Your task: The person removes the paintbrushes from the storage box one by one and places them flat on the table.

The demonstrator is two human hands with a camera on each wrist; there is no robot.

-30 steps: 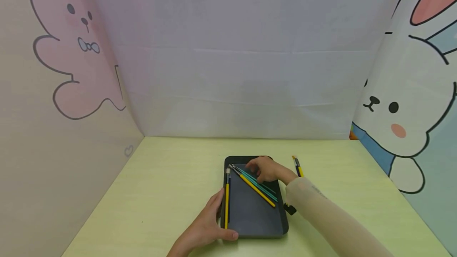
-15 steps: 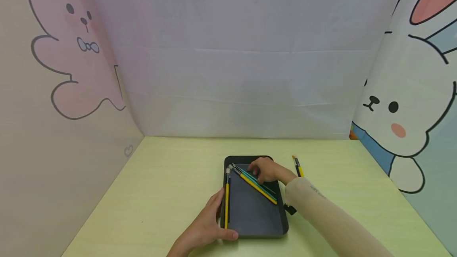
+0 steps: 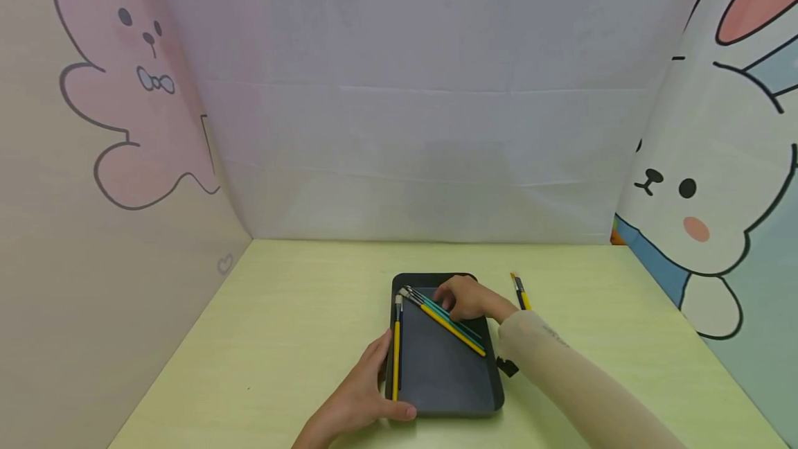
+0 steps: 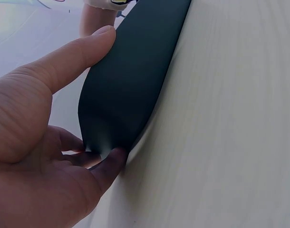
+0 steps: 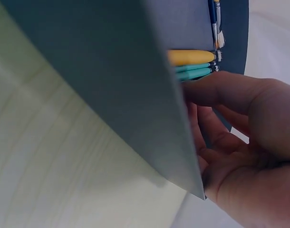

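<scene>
My left hand (image 3: 358, 390) grips the near left corner of a dark rectangular tray (image 3: 445, 383), thumb along the front edge and fingers against the left side. A yellow-handled paintbrush (image 3: 395, 359) and a thin dark blue one (image 3: 401, 352) lie lengthwise by that side. Slanting across the tray is a bundle of a yellow paintbrush (image 3: 455, 332) and several teal paintbrushes (image 5: 195, 73). My right hand (image 3: 466, 296) reaches over the right wall and pinches at this bundle with curled fingers, partly covering the teal handles. Its fingertips are partly hidden in the right wrist view.
Right of the tray, two more paintbrushes (image 3: 524, 298), one yellow-handled and one dark, lie on the pale wood table (image 3: 299, 310), partly behind the right sleeve. A small black piece (image 3: 508, 367) shows beside the tray's right wall. White and cartoon-printed sheets enclose the table.
The slanted yellow paintbrush has shifted right, its handle end now close against the teal ones. My right hand has moved very slightly; the left hand and tray stay put.
</scene>
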